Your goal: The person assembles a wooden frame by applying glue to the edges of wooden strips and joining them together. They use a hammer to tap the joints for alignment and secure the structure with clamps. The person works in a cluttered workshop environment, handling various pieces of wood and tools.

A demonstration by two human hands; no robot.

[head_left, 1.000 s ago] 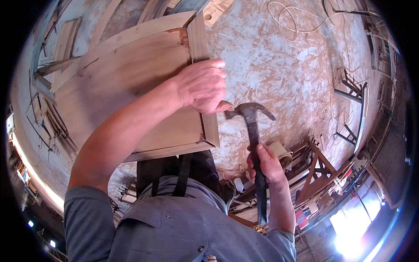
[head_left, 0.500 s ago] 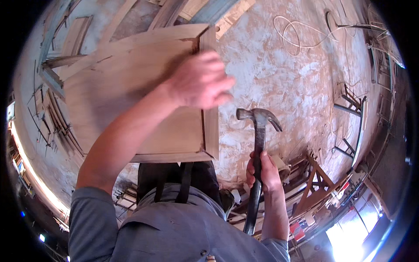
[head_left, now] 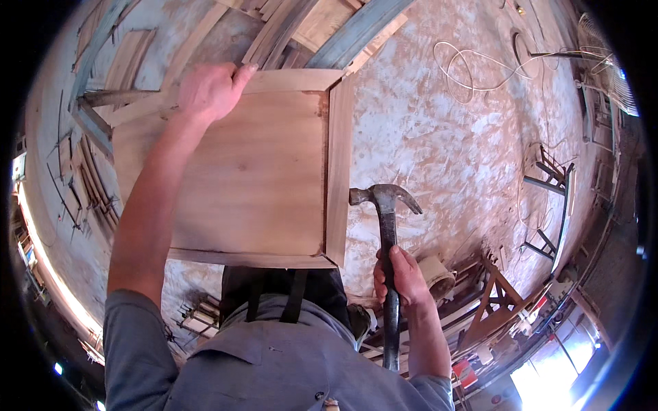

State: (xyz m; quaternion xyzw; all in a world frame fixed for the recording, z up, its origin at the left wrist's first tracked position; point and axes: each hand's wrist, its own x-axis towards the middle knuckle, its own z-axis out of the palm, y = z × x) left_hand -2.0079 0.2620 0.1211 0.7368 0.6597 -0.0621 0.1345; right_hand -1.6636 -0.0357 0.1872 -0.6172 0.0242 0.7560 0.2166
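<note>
Mottled floor [head_left: 425, 123], pale with rust-brown smears, spreads around the work; a white cable [head_left: 473, 88] loops over it toward its far right, and a blue-grey beam [head_left: 363, 31] slants past the far right corner of a framed wooden panel [head_left: 253, 171]; this lies before the person, its near edge over the dark trousers [head_left: 319, 288], and what bears it is mostly hidden. Right hand [head_left: 403, 277] has its fingers clamped round the handle of a claw hammer [head_left: 388, 233]; the striking face stands just beside the panel's right edge, nearer the near right corner than the far one, and whether it touches I cannot tell; left hand [head_left: 212, 90] is over the far edge, left of its middle, thumb apart from blurred, curled fingers, so I cannot tell whether they grip.

Judging by this, the step in hand is tapping the right rail [head_left: 337, 178], beside which a dark seam shows; a further blow would call for a steadied frame and a square meeting of face and edge, since a glancing hit could dent the wood; among containers, a pale bucket [head_left: 436, 272] sits right of the right hand, its contents not discernible.
</note>
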